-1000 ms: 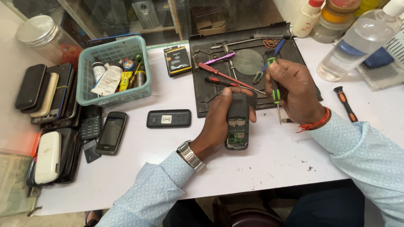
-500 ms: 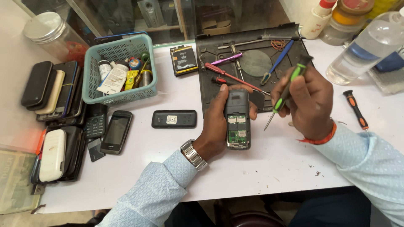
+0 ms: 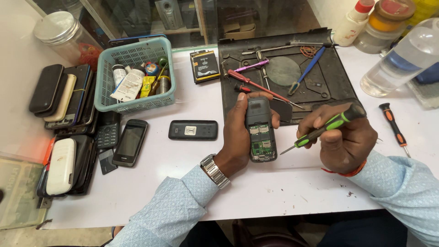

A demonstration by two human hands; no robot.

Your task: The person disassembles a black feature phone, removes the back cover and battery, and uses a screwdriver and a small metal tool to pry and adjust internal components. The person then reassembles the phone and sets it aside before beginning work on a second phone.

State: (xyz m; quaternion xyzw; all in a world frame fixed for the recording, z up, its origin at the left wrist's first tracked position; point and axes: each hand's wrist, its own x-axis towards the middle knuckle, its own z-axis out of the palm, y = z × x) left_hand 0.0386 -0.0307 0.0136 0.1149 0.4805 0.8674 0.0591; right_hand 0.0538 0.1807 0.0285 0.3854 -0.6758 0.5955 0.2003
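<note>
My left hand [image 3: 238,137] grips a small black phone [image 3: 260,130] with its back cover off, so the inner board and card slots show. My right hand [image 3: 345,139] holds a green and black screwdriver [image 3: 320,130] tilted, its tip pointing left, a little right of the phone's lower half and not touching it. Both hands hover over the white table [image 3: 183,183], just in front of a black work mat [image 3: 283,73]. A metal watch [image 3: 215,170] sits on my left wrist.
On the mat lie red, purple and blue tools. A phone battery [image 3: 204,65] and a black phone cover [image 3: 193,130] lie left of it. A teal basket [image 3: 135,75] of small bottles, stacked phones [image 3: 68,119], a jar [image 3: 64,39], a water bottle [image 3: 402,61] and an orange screwdriver [image 3: 393,126] surround the area.
My right hand swung the screwdriver from upright to a slant, tip now aimed at the phone. The left hand kept hold of the phone.
</note>
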